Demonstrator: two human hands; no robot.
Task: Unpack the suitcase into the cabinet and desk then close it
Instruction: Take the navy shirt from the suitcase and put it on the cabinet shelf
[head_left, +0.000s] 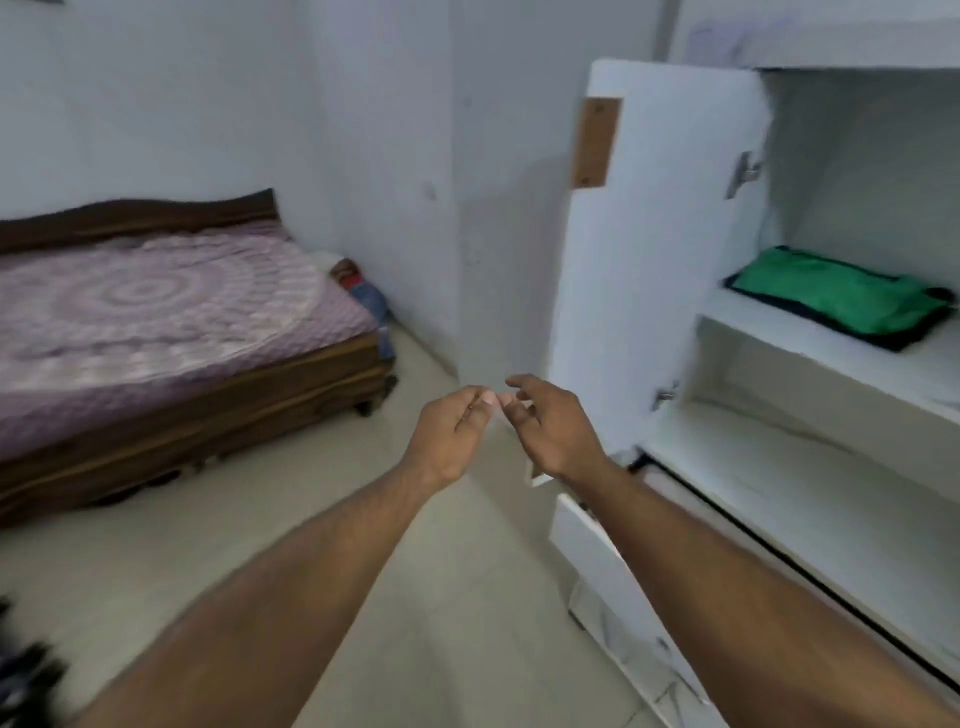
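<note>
Both hands empty in mid-air, cabinet open on our right.

Our left hand (451, 435) and right hand (553, 428) hang close together, fingers loosely curled, fingertips nearly meeting, holding nothing. Cabinet (810, 358) door (654, 249) stands open; a folded green garment (836, 293) lies on a dark one on the middle shelf. Suitcase out of view. Bed (171, 332) sits left, against the wall.

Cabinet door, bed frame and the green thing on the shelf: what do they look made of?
Cabinet door: seemingly white-painted board, matte, with metal hinges. Bed frame: dark brown wood, judging by its carved shape and slight sheen. Green thing: soft folded fabric, creased, lying on something dark; the exact cloth is too blurred to tell.
</note>
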